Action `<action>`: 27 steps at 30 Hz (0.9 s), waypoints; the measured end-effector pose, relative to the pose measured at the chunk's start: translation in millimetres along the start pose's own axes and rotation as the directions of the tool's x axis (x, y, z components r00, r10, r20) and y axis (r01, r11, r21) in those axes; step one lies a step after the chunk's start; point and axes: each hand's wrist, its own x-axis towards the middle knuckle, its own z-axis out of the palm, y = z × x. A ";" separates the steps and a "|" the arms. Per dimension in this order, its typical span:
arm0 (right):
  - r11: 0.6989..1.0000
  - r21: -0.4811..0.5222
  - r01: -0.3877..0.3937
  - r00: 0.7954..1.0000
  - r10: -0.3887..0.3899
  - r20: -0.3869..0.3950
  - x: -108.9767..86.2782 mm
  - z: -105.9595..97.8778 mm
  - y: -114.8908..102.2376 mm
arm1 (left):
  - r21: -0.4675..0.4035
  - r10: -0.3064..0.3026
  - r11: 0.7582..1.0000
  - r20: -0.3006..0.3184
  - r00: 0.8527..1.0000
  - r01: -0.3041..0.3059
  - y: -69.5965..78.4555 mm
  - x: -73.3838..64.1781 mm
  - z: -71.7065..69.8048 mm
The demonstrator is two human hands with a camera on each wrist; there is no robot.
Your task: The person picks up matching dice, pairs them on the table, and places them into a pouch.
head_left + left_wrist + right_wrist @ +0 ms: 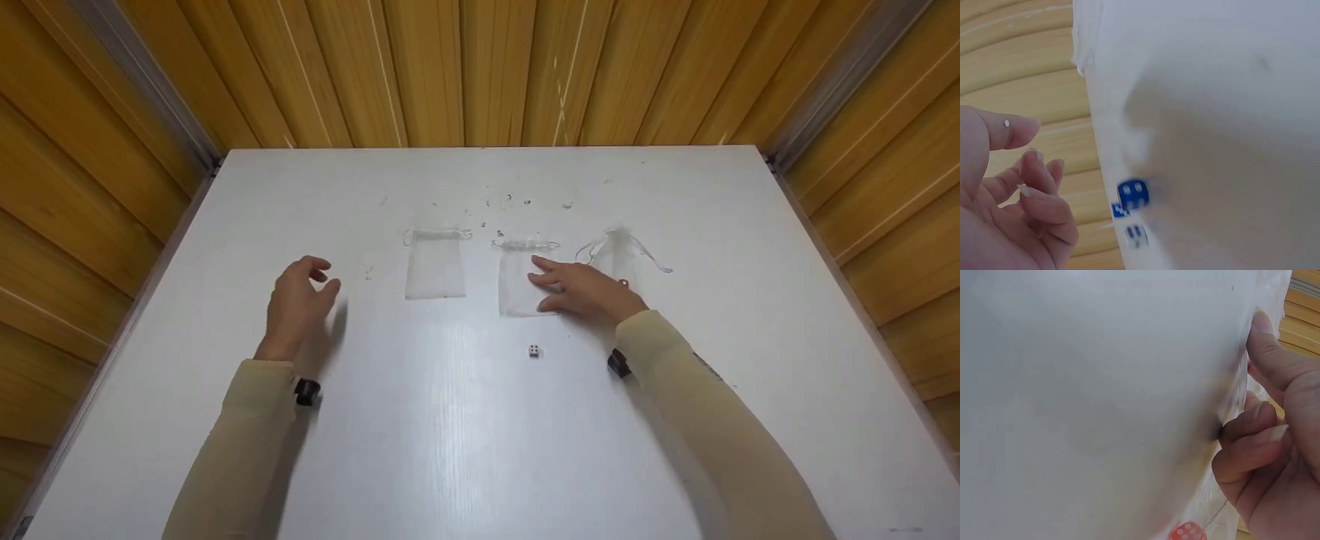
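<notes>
My left hand [298, 306] hovers over the left side of the table, fingers loosely bent and holding nothing. In the left wrist view, a blue die [1133, 194], a second blue die [1119, 210] and a white die [1136, 236] lie near that hand. My right hand [589, 291] lies over the middle sheer white drawstring bag [517, 281], fingers spread and fingertips at its surface. To its right is another drawstring bag [619, 251], partly hidden by the hand. A red die [1188, 531] shows beside the right hand.
A third sheer drawstring bag [436, 266] lies flat left of the middle one. One small pale die [533, 350] with dark pips sits in front of the middle bag. Wood-patterned walls [495, 75] close off the white table [442, 450] at the back and sides.
</notes>
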 end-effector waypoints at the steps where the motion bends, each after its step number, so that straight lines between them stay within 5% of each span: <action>1: 1.000 -0.001 0.000 1.000 0.000 -0.002 -0.1 -0.1 -0.4 | 0.001 -0.016 1.000 -0.006 1.000 0.016 -3.7 -0.2 -3.0; 14: 1.000 -0.002 0.011 1.000 -0.011 -0.011 4.3 3.3 -2.4 | 0.113 -0.229 0.966 -0.045 0.972 0.233 -34.2 -3.7 -21.2; 27: 1.000 -0.006 0.007 1.000 -0.007 -0.022 -1.7 2.9 0.2 | 0.165 -0.217 0.963 -0.002 0.976 0.214 -34.1 0.4 -17.2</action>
